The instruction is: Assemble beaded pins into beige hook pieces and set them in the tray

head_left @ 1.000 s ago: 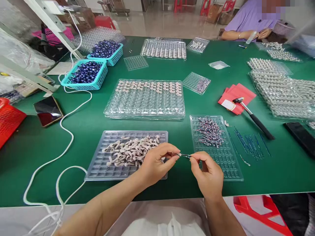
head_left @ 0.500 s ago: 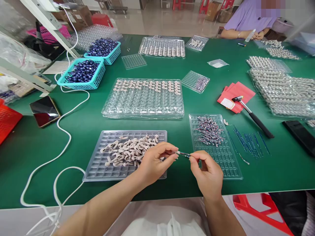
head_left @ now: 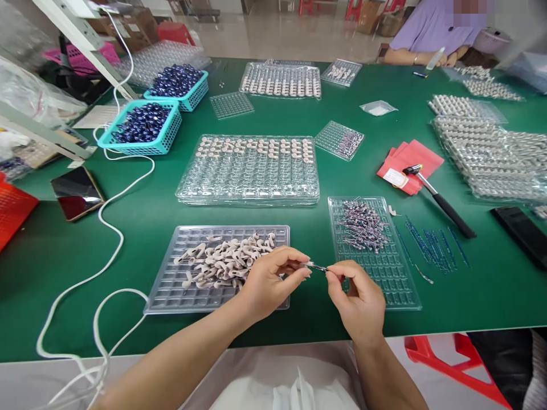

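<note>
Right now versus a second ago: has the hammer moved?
No visible shift. Judged against the red packets, the hammer keeps its place: head on them, handle slanting off toward the near right.

One head-worn camera looks forward and down across the counter (head_left: 277, 118); left hand (head_left: 271, 283) and right hand (head_left: 359, 299) close, lower centre; floor (head_left: 260, 37), upper edge, perhaps blurred.

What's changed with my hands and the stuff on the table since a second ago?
Your right hand has edged slightly toward your left hand, so a bit less of the small part shows between them. Nothing was visibly let go or newly picked up; both hands still hold that part. The pale curved pieces, the wired bits and the hammer stayed put.
</note>
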`<state>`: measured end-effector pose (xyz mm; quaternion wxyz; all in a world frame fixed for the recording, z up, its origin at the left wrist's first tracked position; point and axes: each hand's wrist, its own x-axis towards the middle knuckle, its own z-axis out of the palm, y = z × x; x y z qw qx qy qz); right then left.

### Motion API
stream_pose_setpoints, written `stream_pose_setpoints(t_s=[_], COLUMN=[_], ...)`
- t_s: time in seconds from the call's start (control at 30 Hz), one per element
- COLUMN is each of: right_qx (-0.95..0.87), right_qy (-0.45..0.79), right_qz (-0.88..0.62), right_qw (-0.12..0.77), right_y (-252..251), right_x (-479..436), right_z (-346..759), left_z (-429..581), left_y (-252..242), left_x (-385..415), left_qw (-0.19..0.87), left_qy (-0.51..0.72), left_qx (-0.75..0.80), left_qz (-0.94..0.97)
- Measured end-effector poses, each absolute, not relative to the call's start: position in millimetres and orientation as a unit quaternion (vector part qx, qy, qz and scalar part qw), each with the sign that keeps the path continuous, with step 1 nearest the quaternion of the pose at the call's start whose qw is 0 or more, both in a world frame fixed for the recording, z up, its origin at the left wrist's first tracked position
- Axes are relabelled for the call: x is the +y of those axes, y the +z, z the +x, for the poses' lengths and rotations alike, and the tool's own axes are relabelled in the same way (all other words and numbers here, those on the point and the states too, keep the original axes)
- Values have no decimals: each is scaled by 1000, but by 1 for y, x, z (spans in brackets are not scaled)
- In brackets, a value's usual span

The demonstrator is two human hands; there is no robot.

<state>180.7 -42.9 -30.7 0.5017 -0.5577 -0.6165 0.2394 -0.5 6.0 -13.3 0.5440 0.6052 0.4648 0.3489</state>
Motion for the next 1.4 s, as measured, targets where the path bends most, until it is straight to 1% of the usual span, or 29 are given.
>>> stream_pose_setpoints(t_s=[0.2, 0.43, 0.83, 1.07, 1.23, 1.4], right_qx=[-647, -662, -690, -702, -700, -690], right_qy=[206, 222, 230, 232, 205, 243], right_qz=[-561, -555, -534, -526, -545, -535], right_qw=[473, 453, 431, 420, 414, 423], right_y=[-26, -25, -28, -28, -29, -26], right_x=[-41, -40, -39, -40, -41, -40], right_z=[179, 180, 182, 183, 182, 184], left_z=[0, 0, 0, -1, 0, 0], left_y=[-14, -18, -23, -23, -21, -19], left_x=[7, 8, 8, 9, 7, 6], left_qw=[482, 394, 320, 340, 384, 420], left_qy=[378, 408, 404, 404, 393, 405], left_qx=[428, 379, 366, 353, 376, 393], left_qz=[665, 731, 775, 772, 746, 711])
